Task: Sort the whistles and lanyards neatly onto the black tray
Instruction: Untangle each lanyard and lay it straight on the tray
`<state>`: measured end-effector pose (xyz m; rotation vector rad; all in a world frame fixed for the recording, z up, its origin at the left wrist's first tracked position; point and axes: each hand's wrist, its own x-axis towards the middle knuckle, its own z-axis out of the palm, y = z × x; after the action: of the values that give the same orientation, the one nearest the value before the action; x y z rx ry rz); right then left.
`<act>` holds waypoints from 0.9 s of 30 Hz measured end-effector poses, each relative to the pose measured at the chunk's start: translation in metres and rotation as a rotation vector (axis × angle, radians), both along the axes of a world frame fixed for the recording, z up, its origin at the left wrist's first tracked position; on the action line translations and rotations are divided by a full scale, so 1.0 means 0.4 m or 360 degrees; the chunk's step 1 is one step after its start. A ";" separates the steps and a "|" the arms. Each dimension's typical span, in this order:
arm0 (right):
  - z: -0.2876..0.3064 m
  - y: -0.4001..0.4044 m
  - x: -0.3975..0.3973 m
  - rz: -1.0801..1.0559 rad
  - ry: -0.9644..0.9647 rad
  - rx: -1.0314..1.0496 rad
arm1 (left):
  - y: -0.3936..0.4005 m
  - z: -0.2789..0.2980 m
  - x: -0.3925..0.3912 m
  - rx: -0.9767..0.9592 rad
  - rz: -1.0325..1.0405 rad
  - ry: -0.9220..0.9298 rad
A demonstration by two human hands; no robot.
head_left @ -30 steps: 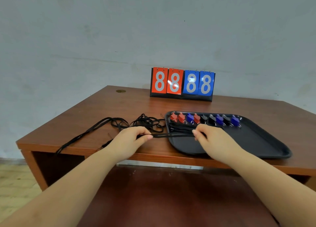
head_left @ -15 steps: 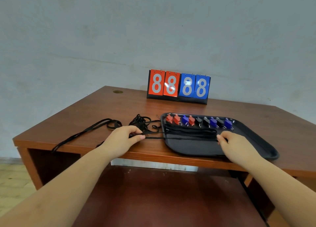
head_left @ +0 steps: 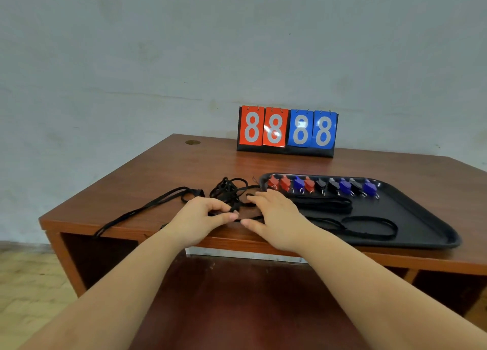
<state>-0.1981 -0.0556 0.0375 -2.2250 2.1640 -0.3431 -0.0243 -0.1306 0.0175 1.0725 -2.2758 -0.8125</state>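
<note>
A black tray [head_left: 434,218] lies on the right of the desk. Several red, blue and black whistles [head_left: 321,186] line its far edge. In front of them lie a straightened bundle of black lanyards [head_left: 324,205] and one looped lanyard [head_left: 369,226]. A tangle of black lanyards [head_left: 229,189] sits on the desk left of the tray. My left hand [head_left: 203,218] pinches a lanyard strand [head_left: 253,218] at the front of the tangle. My right hand [head_left: 274,215] rests over the tray's left edge with fingers apart, its thumb beside that strand.
A red and blue flip scoreboard [head_left: 287,131] showing 8s stands at the back of the brown wooden desk [head_left: 168,170]. One long lanyard [head_left: 147,207] trails left and hangs over the desk's front edge. A grey wall rises behind.
My right hand drew a lanyard rightward across the tray, let it go as a loop, and came back left next to my left hand. My left hand stayed by the tangle.
</note>
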 end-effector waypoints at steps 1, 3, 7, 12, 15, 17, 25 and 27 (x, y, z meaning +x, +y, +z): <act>0.002 -0.003 -0.002 0.0010 0.0013 -0.0039 | 0.000 0.000 0.000 -0.0002 0.0008 0.0006; 0.008 -0.003 -0.010 0.0059 0.0022 -0.0225 | 0.003 0.003 -0.001 -0.0003 0.0011 0.0038; 0.026 0.016 -0.031 0.0080 -0.0136 -0.0341 | 0.005 0.005 -0.003 0.0017 0.0013 0.0117; 0.045 0.038 -0.028 0.0038 -0.0243 -0.0387 | 0.008 0.007 0.000 0.0071 0.0044 0.0171; 0.043 0.040 -0.024 0.0037 -0.0364 -0.0388 | 0.011 0.009 0.003 0.0086 0.0063 0.0255; 0.041 0.039 -0.020 0.0056 -0.0277 -0.0314 | 0.012 0.011 0.005 0.0080 0.0066 0.0285; 0.035 0.038 -0.002 0.0037 -0.0058 -0.0166 | 0.020 0.020 0.009 0.0065 0.0069 0.0309; 0.052 0.046 -0.013 0.0011 -0.0261 -0.0187 | 0.019 0.019 0.010 0.0104 0.0064 0.0322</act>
<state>-0.2033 -0.0373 0.0583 -2.1735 2.1026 -0.6441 -0.0201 -0.1231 0.0251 1.0123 -2.0659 -0.9404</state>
